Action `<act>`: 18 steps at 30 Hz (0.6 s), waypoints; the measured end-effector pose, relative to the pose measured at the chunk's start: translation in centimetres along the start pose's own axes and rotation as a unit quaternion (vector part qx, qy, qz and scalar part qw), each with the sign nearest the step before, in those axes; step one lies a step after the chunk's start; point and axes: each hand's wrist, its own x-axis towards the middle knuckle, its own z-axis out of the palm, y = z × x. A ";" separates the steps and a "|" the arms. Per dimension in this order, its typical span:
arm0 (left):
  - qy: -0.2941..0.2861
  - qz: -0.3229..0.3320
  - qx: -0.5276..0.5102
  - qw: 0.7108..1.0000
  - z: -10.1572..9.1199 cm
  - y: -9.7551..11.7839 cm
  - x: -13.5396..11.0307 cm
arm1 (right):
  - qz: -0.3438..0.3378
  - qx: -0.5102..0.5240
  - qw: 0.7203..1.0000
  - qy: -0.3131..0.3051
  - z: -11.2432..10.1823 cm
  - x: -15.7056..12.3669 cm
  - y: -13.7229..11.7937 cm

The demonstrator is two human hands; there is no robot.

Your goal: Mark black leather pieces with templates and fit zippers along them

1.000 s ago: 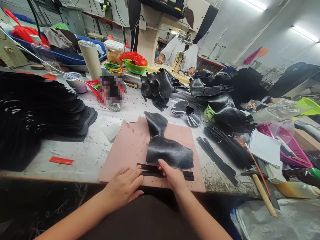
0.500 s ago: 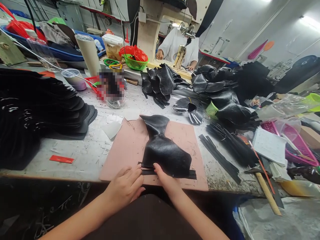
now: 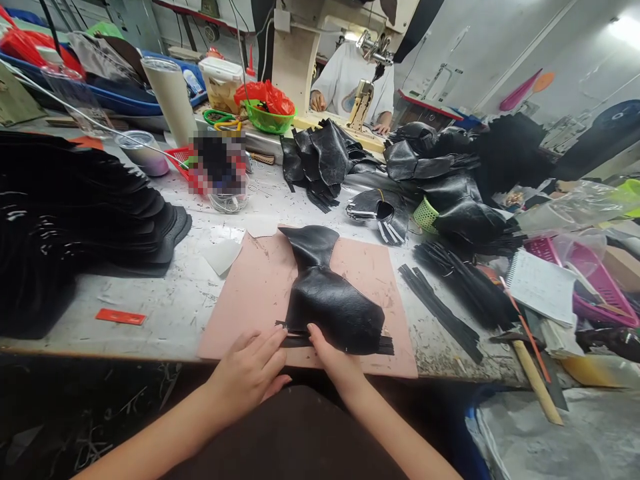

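Observation:
A black leather piece (image 3: 327, 293), narrow in the middle and wide at its near end, lies on a pink cutting mat (image 3: 250, 293) at the table's front edge. Thin black strips (image 3: 386, 345) stick out from under its near edge. My left hand (image 3: 250, 370) rests on the mat's front edge, fingers together and stretched flat toward the strips' left ends. My right hand (image 3: 336, 360) presses down on the leather's near edge with fingers flat; I cannot see anything gripped in it.
A tall stack of black cut pieces (image 3: 65, 213) fills the left. More leather pieces (image 3: 325, 157) and strip bundles (image 3: 460, 283) lie behind and right. A hammer (image 3: 530, 373), pink basket (image 3: 595, 287), tumbler (image 3: 170, 100) and green bowl (image 3: 269, 120) stand around. Another person (image 3: 353, 87) works at a sewing machine beyond.
The leather piece has been drawn toward me and now covers most of the strips. Its near end bulges up. Both hands stay at the near edge.

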 end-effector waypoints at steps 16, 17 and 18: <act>-0.014 -0.034 0.071 0.997 0.2 1.0 1.3 | -0.102 -0.053 0.993 0.030 -1.8 0.7 -0.3; -0.017 -0.034 0.072 0.997 0.2 1.0 1.3 | -0.102 -0.054 0.993 0.037 -2.0 0.8 -0.3; -0.026 -0.037 0.072 0.996 0.2 1.0 1.4 | -0.101 -0.053 0.993 0.039 -2.2 0.8 -0.2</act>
